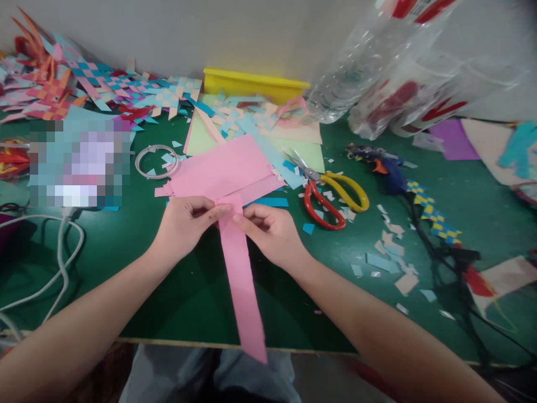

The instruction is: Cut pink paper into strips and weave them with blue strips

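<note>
My left hand [191,224] pinches the top left edge of a long pink paper strip [241,285]. On the strip's other side, my right hand [271,229] closes on its upper right edge, thumb in front. The strip's top looks folded over, and its lower end hangs past the table's front edge. Just behind my hands lies a larger pink paper sheet [222,165], with another pink strip [262,187] along its lower right side. A pair of scissors [319,182] with one red and one yellow handle rests to the right, blades apart.
A roll of tape [157,161] stands left of the pink sheet. Woven paper pieces [92,73] pile up at the back left. Paper scraps [392,252] litter the green table [176,302] on the right. Plastic-wrapped cups [413,95] lean at the back right; a white cable [62,263] runs at left.
</note>
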A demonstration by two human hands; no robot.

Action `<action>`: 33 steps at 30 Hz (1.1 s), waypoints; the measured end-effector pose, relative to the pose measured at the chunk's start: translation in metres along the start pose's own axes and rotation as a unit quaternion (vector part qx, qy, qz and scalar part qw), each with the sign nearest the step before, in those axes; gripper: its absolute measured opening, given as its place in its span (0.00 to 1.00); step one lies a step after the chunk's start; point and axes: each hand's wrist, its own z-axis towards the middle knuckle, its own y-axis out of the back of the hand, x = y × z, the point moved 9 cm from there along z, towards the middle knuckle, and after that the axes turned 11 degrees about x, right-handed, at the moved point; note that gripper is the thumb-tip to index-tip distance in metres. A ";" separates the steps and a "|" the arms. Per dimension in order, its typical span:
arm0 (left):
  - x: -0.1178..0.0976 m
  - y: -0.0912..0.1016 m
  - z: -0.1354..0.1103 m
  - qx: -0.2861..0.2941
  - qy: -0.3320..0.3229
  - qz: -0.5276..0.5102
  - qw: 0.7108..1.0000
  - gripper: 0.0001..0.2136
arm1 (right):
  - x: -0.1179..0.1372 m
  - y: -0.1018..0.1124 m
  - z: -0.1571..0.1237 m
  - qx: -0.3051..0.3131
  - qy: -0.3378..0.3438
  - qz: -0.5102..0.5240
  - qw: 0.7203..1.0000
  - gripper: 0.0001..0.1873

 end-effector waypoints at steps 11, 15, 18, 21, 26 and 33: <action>0.004 -0.002 0.000 0.004 0.005 -0.034 0.999 0.11 | 0.005 0.008 -0.003 -0.047 0.019 -0.011 0.999 0.18; 0.006 -0.003 0.000 0.011 0.007 -0.025 1.000 0.12 | 0.006 0.008 -0.003 -0.045 0.019 -0.021 0.999 0.20; 0.006 -0.004 0.000 0.018 0.006 -0.022 1.000 0.12 | 0.005 0.008 -0.002 -0.047 0.014 -0.020 0.999 0.20; 0.007 -0.005 0.000 0.019 0.009 -0.025 0.999 0.12 | 0.001 0.007 -0.001 -0.041 0.005 -0.009 0.999 0.19; 0.006 -0.005 -0.001 0.014 0.017 -0.025 0.999 0.10 | 0.000 0.011 -0.002 -0.065 0.022 -0.001 0.998 0.09; 0.002 -0.004 -0.002 0.001 0.009 -0.020 1.000 0.09 | 0.010 0.018 -0.004 -0.105 0.059 -0.023 0.992 0.05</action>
